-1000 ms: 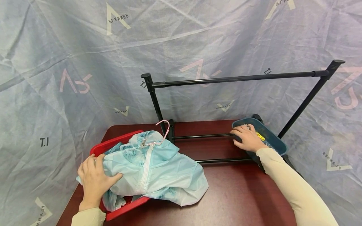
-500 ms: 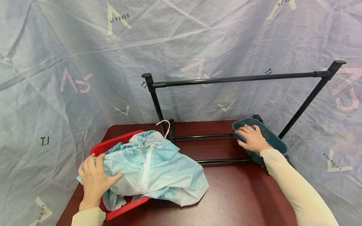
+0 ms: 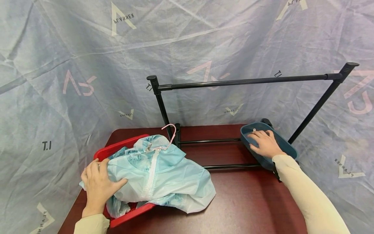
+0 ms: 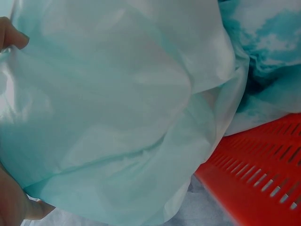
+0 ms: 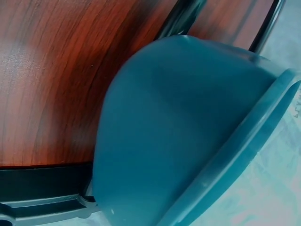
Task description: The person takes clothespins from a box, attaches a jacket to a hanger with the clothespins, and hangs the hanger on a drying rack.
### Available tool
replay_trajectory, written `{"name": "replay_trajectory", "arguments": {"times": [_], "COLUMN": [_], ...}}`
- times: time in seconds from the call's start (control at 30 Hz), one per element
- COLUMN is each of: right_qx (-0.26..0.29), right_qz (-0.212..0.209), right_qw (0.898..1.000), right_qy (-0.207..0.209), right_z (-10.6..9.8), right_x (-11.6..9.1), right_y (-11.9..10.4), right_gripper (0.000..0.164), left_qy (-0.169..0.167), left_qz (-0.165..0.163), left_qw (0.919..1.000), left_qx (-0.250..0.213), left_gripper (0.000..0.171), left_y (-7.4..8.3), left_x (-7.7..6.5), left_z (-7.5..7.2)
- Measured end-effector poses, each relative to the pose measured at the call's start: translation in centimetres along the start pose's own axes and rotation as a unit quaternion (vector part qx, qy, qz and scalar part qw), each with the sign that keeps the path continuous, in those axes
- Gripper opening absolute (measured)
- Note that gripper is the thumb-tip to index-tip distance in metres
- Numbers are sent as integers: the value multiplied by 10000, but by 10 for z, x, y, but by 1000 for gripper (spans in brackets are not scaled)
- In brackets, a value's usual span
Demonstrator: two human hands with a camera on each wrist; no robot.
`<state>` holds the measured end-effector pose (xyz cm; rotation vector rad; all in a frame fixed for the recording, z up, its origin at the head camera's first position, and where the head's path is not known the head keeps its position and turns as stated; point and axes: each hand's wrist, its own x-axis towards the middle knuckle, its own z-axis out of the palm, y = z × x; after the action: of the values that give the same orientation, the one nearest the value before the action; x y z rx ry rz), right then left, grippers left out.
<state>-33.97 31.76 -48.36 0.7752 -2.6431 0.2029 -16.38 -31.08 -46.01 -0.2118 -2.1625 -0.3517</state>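
On the left side of the head view, the left hand (image 3: 98, 185) rests spread wide on a pale blue, white-zipped jacket (image 3: 178, 172), its thumb well apart from the fingers; whether it grips any cloth I cannot tell. The jacket lies across a red basket (image 3: 117, 148) and spills over its side onto the dark red table (image 3: 233, 198). From the jacket's collar rises the hook of a pink hanger (image 3: 175, 131). Behind stands a black rack (image 3: 233, 83), and behind that hangs a printed grey cloth (image 3: 187, 35). Over the blue bin (image 3: 281, 141) at the right end of the rack, the right hand (image 3: 266, 144) has its fingers loosely bent, with the thumb held away from them; I cannot tell whether the fingertips touch anything inside.

The left wrist view shows the jacket's smooth fabric filling most of it, fingers (image 4: 10, 35) at its left edge, and the basket's slotted wall at lower right.

The right wrist view shows the bin's curved outer wall and rim, with wood-grained table beside it.
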Motion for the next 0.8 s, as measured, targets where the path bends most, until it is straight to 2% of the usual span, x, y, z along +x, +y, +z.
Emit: {"name": "replay_trajectory", "arguments": {"times": [0.37, 0.8], "right_qx": [28, -14], "right_qz": [367, 729], "right_qw": [9992, 9970], "right_qy": [-144, -255], "right_z": [1, 6], "right_x": [-6, -12], "right_y": [8, 16], "right_gripper": [43, 47], "left_qy": [-91, 13], "left_qz": [-20, -38], "left_qw": [10000, 10000], "left_qx": [35, 3], "left_gripper": [101, 98], "left_y": [-1, 1], "left_x": [-1, 0], "left_z": [0, 0]}}
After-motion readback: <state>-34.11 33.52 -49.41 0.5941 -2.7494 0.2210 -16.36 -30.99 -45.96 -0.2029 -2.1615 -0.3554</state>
